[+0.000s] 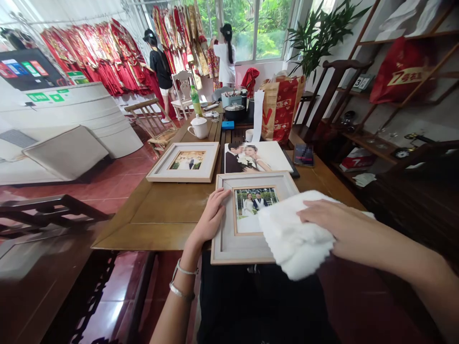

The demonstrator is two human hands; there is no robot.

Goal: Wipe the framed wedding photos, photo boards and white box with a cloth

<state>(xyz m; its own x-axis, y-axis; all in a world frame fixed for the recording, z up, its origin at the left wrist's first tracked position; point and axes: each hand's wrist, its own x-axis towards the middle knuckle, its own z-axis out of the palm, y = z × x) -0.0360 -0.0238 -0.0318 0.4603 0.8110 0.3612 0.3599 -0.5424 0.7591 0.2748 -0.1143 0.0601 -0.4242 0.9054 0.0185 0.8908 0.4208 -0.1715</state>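
Observation:
A pale wooden picture frame [229, 229] with a wedding photo lies at the near edge of the wooden table [168, 215], jutting over it toward me. My left hand [211, 217] rests flat on the frame's left border, fingers stretched out. My right hand [333, 227] presses flat on a white fluffy cloth [290, 239] that covers the frame's right side and part of the photo.
A second framed photo [184, 161] and an unframed wedding print [256, 156] lie farther back. A white teapot [199, 127], green bottle [195, 100], bowls and a red paper bag [281, 109] crowd the far end. Two people stand by hanging red garments near the window. Wooden shelves stand at right.

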